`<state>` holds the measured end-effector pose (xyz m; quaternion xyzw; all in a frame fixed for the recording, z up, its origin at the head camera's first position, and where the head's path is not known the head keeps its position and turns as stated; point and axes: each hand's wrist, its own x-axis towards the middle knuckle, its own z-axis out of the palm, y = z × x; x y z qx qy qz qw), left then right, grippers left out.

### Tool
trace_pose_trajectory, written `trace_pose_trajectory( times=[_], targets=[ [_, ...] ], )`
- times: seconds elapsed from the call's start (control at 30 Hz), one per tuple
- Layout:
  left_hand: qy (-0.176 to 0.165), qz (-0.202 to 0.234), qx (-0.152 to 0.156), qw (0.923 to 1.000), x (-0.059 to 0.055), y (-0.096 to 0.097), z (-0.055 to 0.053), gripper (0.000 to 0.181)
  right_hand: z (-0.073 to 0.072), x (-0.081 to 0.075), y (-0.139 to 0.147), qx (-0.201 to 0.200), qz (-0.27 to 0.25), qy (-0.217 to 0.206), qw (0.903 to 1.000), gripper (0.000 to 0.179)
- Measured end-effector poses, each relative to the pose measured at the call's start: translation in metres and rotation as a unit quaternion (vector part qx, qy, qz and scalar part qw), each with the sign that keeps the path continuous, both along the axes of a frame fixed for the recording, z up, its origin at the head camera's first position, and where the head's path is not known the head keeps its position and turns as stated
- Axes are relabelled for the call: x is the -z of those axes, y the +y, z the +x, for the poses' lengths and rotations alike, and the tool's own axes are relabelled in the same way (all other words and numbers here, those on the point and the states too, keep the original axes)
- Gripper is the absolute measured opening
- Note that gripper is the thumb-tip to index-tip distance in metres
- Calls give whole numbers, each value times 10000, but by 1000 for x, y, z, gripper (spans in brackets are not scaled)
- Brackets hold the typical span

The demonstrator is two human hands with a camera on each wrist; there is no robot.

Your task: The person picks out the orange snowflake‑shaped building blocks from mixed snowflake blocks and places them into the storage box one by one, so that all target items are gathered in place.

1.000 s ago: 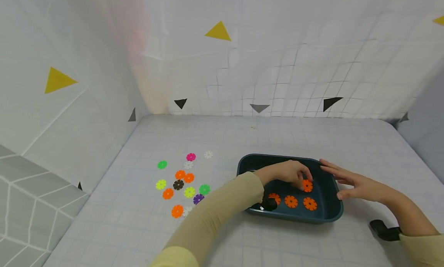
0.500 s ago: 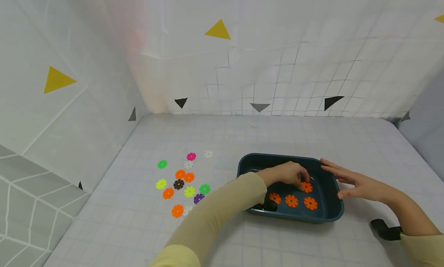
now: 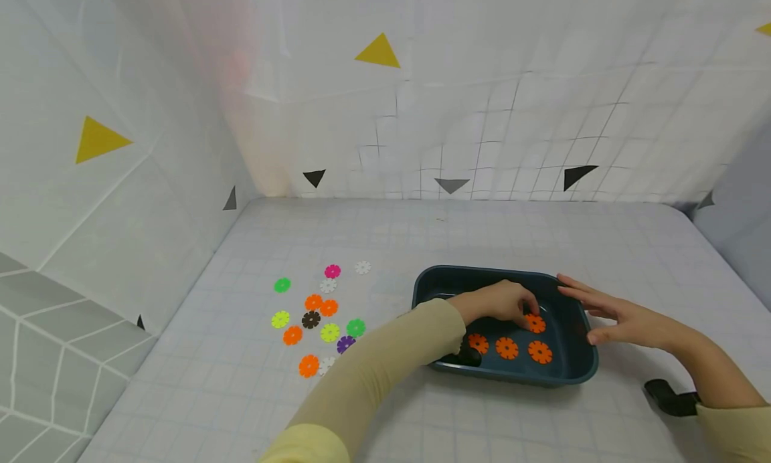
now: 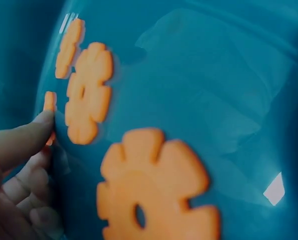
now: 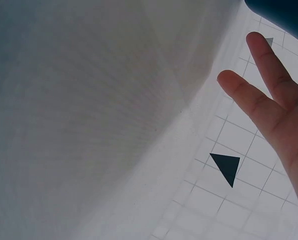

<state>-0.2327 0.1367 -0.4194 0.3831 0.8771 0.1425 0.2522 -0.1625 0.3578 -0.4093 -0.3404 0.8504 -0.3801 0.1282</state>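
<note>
Head: your left grip [image 3: 508, 302] pinches an orange disc [image 3: 536, 324], right half of the tray [image 3: 506, 376]; your right grip [image 3: 626, 321], holding nothing, lies at its right end. Left wrist: shallow pinch could slip. Right wrist: fingers [image 5: 246, 93] straight; weak bracing could let it skid.

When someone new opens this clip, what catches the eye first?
Probably the dark blue-green tray right of centre on the pale table, with bright orange flower-shaped discs inside, one of which the left hand pinches. The right hand is at the tray's right end, fingers extended. Next comes the scatter of many-coloured discs on the table, left of the tray.
</note>
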Motion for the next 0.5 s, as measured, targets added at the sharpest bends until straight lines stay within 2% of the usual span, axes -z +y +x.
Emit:
trace_pose_trajectory(
  times=[0.17,0.3,0.43,0.5],
  targets=[
    [-84,62,-20,9999,0,-1,0,29,1,0,-1,26,-34,-54,10000,73],
    [-340,348,-97,9988,-3,-4,-2,32,1,0,-2,33,-102,-125,9999,72],
    [-562,853,-158,9946,-17,-11,-4,35,1,0,-2,62,-122,-190,9997,72],
    [-432,1005,-98,9939,-31,-19,-4,35,1,0,-2,81,-128,-199,9997,72]
  ],
)
